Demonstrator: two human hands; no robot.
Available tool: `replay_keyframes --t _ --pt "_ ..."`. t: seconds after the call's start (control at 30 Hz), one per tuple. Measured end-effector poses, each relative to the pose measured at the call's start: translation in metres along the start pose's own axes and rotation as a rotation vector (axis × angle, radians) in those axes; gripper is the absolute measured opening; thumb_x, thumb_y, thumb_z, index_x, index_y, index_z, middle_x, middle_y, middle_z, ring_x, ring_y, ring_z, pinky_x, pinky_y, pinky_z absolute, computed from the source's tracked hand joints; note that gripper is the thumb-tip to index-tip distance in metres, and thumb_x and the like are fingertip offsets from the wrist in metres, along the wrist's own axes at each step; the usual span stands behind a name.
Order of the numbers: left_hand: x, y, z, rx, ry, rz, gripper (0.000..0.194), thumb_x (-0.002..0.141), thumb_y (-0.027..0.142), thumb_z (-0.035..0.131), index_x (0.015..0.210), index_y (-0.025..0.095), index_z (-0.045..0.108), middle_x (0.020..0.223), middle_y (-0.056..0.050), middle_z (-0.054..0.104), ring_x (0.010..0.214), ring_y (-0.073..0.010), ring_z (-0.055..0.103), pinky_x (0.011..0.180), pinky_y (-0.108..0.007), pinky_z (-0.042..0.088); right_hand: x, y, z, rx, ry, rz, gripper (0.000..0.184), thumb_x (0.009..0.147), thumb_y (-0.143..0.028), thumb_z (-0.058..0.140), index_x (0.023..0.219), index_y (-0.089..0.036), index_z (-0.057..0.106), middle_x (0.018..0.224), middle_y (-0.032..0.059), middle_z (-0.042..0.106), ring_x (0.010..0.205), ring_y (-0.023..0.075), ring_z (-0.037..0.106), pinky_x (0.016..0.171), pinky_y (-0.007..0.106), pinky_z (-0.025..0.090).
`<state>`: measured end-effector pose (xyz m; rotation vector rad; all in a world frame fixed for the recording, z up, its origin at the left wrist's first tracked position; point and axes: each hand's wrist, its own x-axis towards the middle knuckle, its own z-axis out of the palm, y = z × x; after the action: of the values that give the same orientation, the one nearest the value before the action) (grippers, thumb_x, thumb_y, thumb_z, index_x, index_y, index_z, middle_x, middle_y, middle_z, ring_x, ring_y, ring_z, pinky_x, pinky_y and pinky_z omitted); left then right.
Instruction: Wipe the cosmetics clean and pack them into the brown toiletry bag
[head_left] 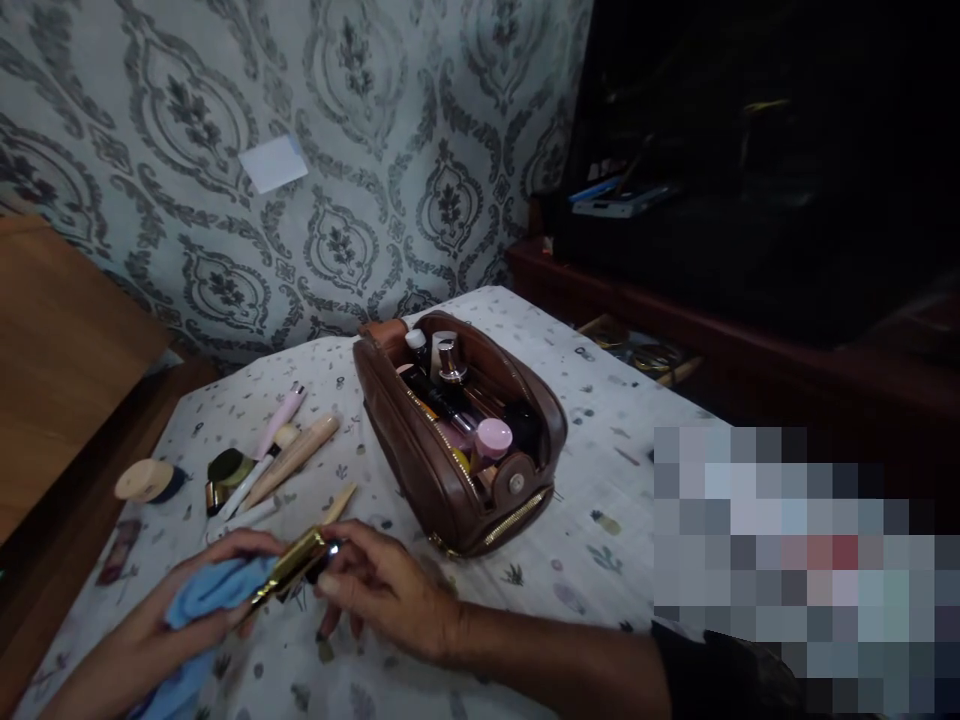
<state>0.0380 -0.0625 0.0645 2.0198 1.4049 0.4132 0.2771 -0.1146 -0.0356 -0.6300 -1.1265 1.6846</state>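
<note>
My left hand (202, 590) is closed around a light blue cloth (217, 592) and the lower end of a shiny gold cosmetic tube (294, 562). The fingers of my right hand (386, 590) pinch the tube's upper end, which looks dark and silvery. Just beyond the hands stands a brown leather makeup bag (397, 450), unzipped and filled with cosmetics. A pink-capped container (494, 438) and a silver-capped bottle (450, 362) show inside it. Behind my left hand lie a beige tube (292, 460), a pink pen-like stick (282, 420) and a dark green-lidded jar (229, 466).
A white patterned cloth covers the table (600, 500). At its left edge are a round beige-topped item (146, 482) and a small dark reddish item (118, 552). A wooden panel (67, 360) stands left; a dark screen-like surface (750, 200) rises behind right. The lower right is pixelated.
</note>
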Motion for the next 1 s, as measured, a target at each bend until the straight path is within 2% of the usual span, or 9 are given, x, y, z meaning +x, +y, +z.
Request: replay_keyframes --t 0.07,0.13,0.3,0.4,0.57,0.67,0.8,0.9,1.0 --pt "0.002 0.017 0.010 -0.088 -0.152 -0.017 0.041 0.073 0.058 0.071 0.109 0.040 0.073 0.110 0.000 0.075 0.093 -0.0307 0.071 0.083 -0.042 0.060 0.004 -0.001 -0.002 0.053 0.043 0.012 0.065 0.076 -0.073 0.067 0.113 -0.022 0.052 0.081 -0.0031 0.061 0.056 0.0087 0.061 0.047 0.018 0.040" --pt "0.003 0.028 0.015 -0.149 -0.174 -0.026 0.042 0.075 0.053 0.072 0.112 0.033 0.073 0.101 -0.004 0.075 0.087 -0.0287 0.070 0.082 -0.039 0.060 0.008 -0.003 -0.004 0.079 0.097 0.015 0.063 0.073 -0.075 0.068 0.100 -0.022 0.050 0.076 -0.0045 0.062 0.053 0.0082 0.060 0.045 0.018 0.038" --pt "0.009 0.035 0.030 -0.180 -0.100 -0.010 0.042 0.082 0.054 0.066 0.115 0.027 0.070 0.107 -0.007 0.073 0.102 -0.0292 0.068 0.088 -0.036 0.057 0.014 -0.005 -0.008 0.134 0.106 0.022 0.061 0.069 -0.071 0.075 0.090 -0.022 0.046 0.074 -0.0050 0.064 0.053 0.0094 0.061 0.046 0.019 0.039" --pt "0.014 0.040 0.052 -0.131 0.077 0.028 0.043 0.086 0.055 0.060 0.115 0.025 0.068 0.117 -0.007 0.071 0.112 -0.0285 0.066 0.096 -0.035 0.053 0.014 -0.005 -0.009 0.162 0.146 -0.014 0.060 0.067 -0.067 0.079 0.089 -0.022 0.046 0.074 -0.0056 0.064 0.056 0.0100 0.062 0.051 0.020 0.042" --pt "0.014 0.048 0.082 -0.016 0.139 0.110 0.044 0.088 0.060 0.052 0.104 0.022 0.067 0.089 -0.005 0.073 0.083 -0.0244 0.068 0.075 -0.032 0.052 0.011 -0.010 -0.008 0.104 0.138 -0.081 0.057 0.068 -0.065 0.081 0.086 -0.022 0.047 0.076 -0.0056 0.060 0.063 0.0100 0.061 0.063 0.025 0.049" --pt "0.010 0.049 0.082 -0.039 0.143 0.114 0.042 0.093 0.058 0.043 0.091 0.022 0.065 0.068 0.000 0.065 0.070 -0.0215 0.064 0.065 -0.029 0.048 0.008 -0.012 -0.004 0.043 0.074 -0.136 0.052 0.073 -0.061 0.078 0.085 -0.021 0.048 0.078 -0.0051 0.057 0.065 0.0085 0.056 0.062 0.022 0.047" --pt "0.009 0.050 0.078 -0.164 0.205 0.078 0.042 0.093 0.056 0.046 0.070 0.022 0.054 0.062 0.002 0.057 0.065 -0.0181 0.057 0.063 -0.027 0.046 0.005 -0.012 -0.002 -0.016 0.021 -0.182 0.047 0.080 -0.060 0.073 0.087 -0.021 0.048 0.079 -0.0037 0.056 0.067 0.0091 0.053 0.062 0.022 0.044" --pt "0.013 0.047 0.078 -0.305 0.293 -0.003 0.045 0.089 0.060 0.053 0.066 0.022 0.052 0.065 0.001 0.058 0.068 -0.0171 0.056 0.066 -0.026 0.048 0.004 -0.014 -0.003 -0.075 0.008 -0.197 0.042 0.084 -0.058 0.071 0.089 -0.021 0.050 0.081 -0.0019 0.058 0.070 0.0107 0.055 0.066 0.024 0.045" --pt "0.017 0.040 0.080 -0.552 0.257 -0.135 0.052 0.082 0.070 0.058 0.066 0.020 0.054 0.057 0.002 0.055 0.054 -0.0134 0.052 0.051 -0.023 0.044 0.004 -0.019 -0.004 -0.143 0.006 -0.221 0.037 0.087 -0.053 0.070 0.095 -0.021 0.054 0.087 -0.0002 0.061 0.074 0.0116 0.057 0.069 0.025 0.047"
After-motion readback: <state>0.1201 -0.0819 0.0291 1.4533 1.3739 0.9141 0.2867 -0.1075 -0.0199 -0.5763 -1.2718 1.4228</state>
